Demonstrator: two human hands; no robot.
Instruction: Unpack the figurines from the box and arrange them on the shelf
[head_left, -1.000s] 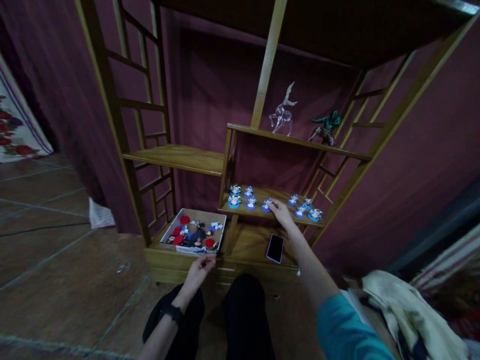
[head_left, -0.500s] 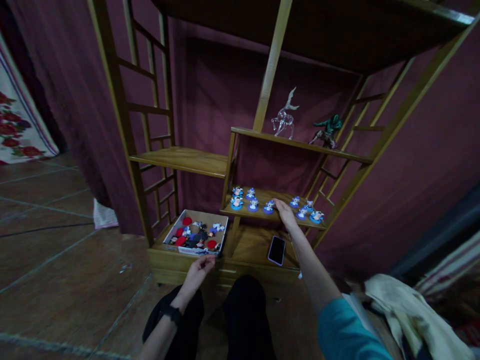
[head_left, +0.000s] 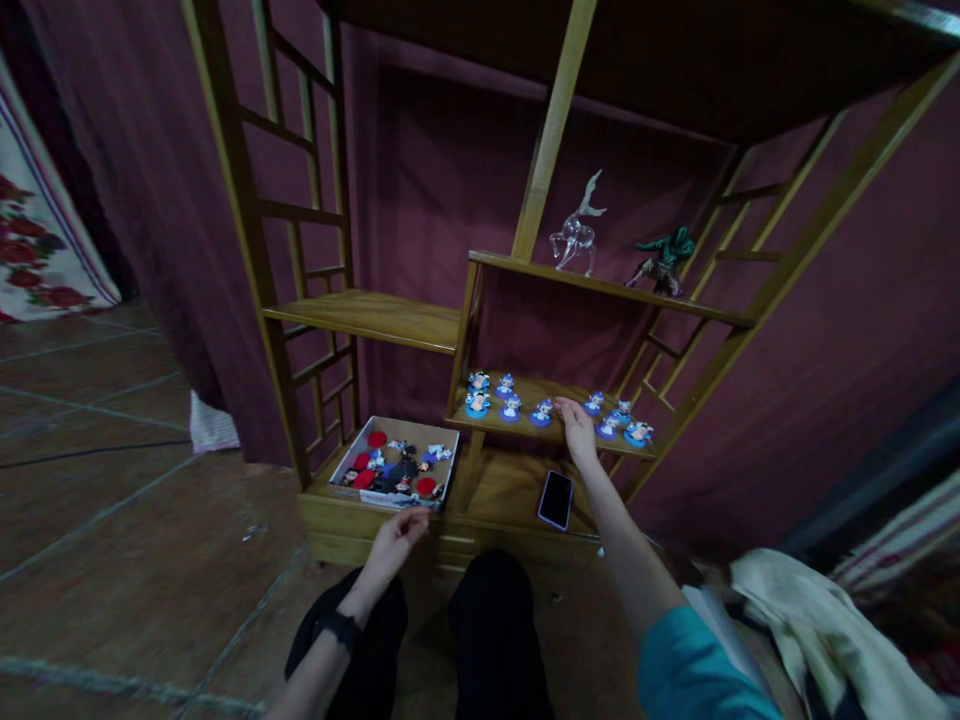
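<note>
My right hand [head_left: 577, 428] reaches over the lower right shelf [head_left: 570, 430], fingers stretched out with nothing visible in them. Its fingertips are just right of a small purple-based figurine [head_left: 541, 412]; whether they touch it I cannot tell. Left of that stand several similar figurines, among them a purple one [head_left: 510, 407] and a blue-based one [head_left: 477, 403]. On the right is another group, including a blue-based figurine [head_left: 638, 433]. My left hand [head_left: 401, 535], loosely curled and seemingly empty, is in front of a shallow cardboard box [head_left: 454, 455] of jumbled figurines with red and dark bases.
A phone [head_left: 556, 499] lies on the bottom board below my right hand. Above, the middle shelf [head_left: 600, 285] bears a clear deer ornament [head_left: 576, 235] and a green-and-brown statuette [head_left: 664, 260]. A wooden upright [head_left: 469, 470] divides the bottom level. Pale cloth [head_left: 802, 610] lies at right.
The whole view has shifted slightly. My right hand's fingertips sit a little farther right of the purple-based figurine. My left hand stays in front of the box.
</note>
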